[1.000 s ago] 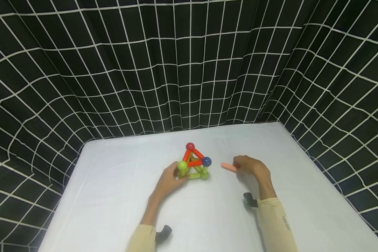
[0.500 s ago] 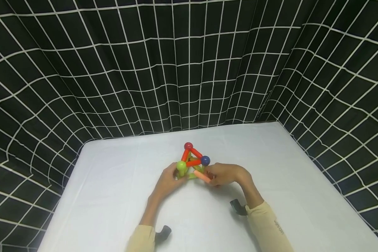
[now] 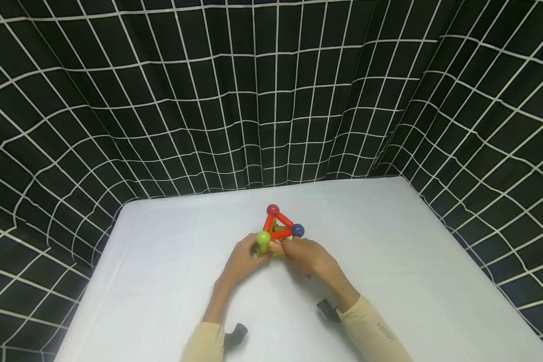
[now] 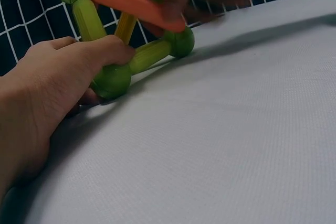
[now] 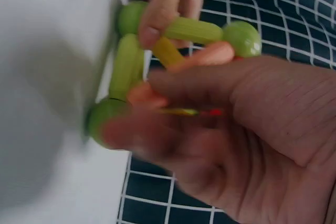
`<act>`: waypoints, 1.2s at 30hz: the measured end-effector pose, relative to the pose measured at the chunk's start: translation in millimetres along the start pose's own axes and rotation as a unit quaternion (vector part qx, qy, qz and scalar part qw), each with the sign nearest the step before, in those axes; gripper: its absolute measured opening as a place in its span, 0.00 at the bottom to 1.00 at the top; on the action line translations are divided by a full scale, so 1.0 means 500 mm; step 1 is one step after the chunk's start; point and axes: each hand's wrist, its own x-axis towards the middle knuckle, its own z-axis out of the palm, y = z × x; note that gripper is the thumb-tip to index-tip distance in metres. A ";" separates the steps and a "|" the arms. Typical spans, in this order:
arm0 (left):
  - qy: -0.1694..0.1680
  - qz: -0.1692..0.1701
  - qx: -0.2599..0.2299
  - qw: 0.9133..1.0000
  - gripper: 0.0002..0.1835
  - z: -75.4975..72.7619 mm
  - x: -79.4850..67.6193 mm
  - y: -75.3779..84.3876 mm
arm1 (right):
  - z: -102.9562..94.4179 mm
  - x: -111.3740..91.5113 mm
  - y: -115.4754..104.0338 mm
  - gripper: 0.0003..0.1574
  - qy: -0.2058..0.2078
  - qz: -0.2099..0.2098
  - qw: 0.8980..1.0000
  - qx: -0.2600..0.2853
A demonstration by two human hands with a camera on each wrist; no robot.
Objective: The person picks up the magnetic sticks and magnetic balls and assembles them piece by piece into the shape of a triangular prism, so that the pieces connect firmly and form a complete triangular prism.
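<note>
A frame of rods and balls stands on the white table. Its top triangle has red rods [image 3: 280,234], a red ball [image 3: 273,210], a blue ball [image 3: 297,230] and a green ball [image 3: 263,238]. My left hand [image 3: 243,260] holds the near left corner, thumb against the lower green ball [image 4: 112,81]. With my right hand [image 3: 309,259] I pinch a salmon-orange rod [image 4: 134,3] diagonally across the near side. One end is right at the upper green ball [image 5: 242,39], the other close over the lower right green ball [image 4: 181,42]. Fingers partly cover the rod.
The white-covered table [image 3: 172,281] spreads around the frame. A black curtain with a white grid [image 3: 208,100] encloses the back and sides. A dark wrist camera mount [image 3: 328,310] juts out from the right sleeve, another mount [image 3: 235,337] from the left.
My right hand has carried the orange rod leftward from the table right of the frame and brought it against the near side. My left hand has kept its hold on the corner.
</note>
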 end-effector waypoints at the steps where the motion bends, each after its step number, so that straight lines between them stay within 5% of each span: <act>1: -0.002 -0.002 0.000 1.000 0.15 0.000 0.000 0.000 | 0.004 -0.001 -0.003 0.09 0.012 0.004 1.000 -0.021; 6: -0.001 -0.009 -0.001 1.000 0.15 -0.001 0.001 -0.002 | 0.023 0.000 -0.012 0.06 0.063 0.000 0.990 -0.127; 16: -0.003 -0.011 -0.015 1.000 0.14 0.000 0.004 0.001 | 0.051 0.014 -0.020 0.10 0.081 0.040 0.979 -0.184; 20: -0.003 -0.013 -0.010 1.000 0.15 0.004 0.004 -0.001 | 0.037 0.003 -0.016 0.26 -0.003 0.083 0.995 -0.062; 24: 0.022 -0.023 0.007 0.999 0.16 0.003 0.004 -0.002 | 0.000 -0.007 -0.002 0.51 -0.105 0.117 0.985 0.066; 28: 0.040 -0.036 0.021 0.998 0.18 0.000 0.005 0.002 | -0.028 -0.019 0.008 0.60 -0.144 0.101 0.981 0.077; 36: 0.038 -0.036 0.023 0.998 0.19 -0.002 0.003 0.007 | -0.043 -0.030 0.008 0.60 -0.157 0.089 0.981 0.076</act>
